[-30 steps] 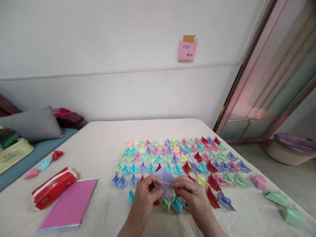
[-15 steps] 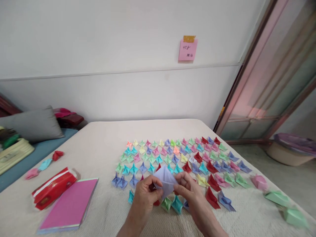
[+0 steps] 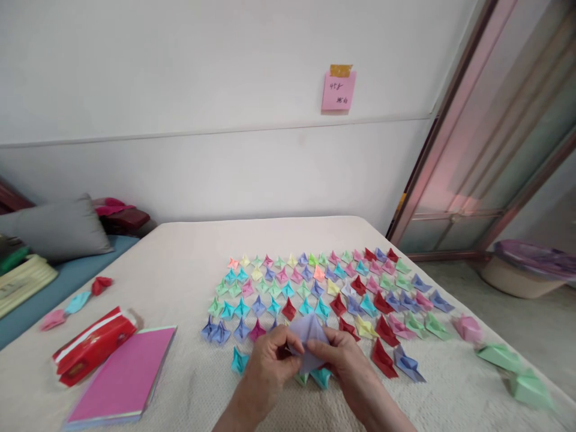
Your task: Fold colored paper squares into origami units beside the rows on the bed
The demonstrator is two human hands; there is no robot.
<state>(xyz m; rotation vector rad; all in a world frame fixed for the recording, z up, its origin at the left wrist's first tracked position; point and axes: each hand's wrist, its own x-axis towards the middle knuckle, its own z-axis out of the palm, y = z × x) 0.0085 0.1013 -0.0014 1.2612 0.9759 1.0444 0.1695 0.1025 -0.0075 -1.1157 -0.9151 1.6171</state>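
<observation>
A pale lilac sheet of folded origami paper is held up between both hands, over the nearer rows of paper boats. My left hand pinches its left edge between thumb and fingers. On the other side my right hand grips it, the thumb pressed on the paper's face. Behind and around them stand many small folded paper boats in red, blue, green, pink and yellow, set in rows. A turquoise boat and a green one show partly below the hands.
To the left lie a stack of coloured paper with magenta on top and a red glossy packet. Several loose folded pieces, one pink, sit along the right edge. A pink note is taped to the wall; a covered tub stands on the floor.
The lilac paper has dropped slightly and is tilted. My right hand has moved inward, its thumb now over the paper's middle. The view has shifted a little.
</observation>
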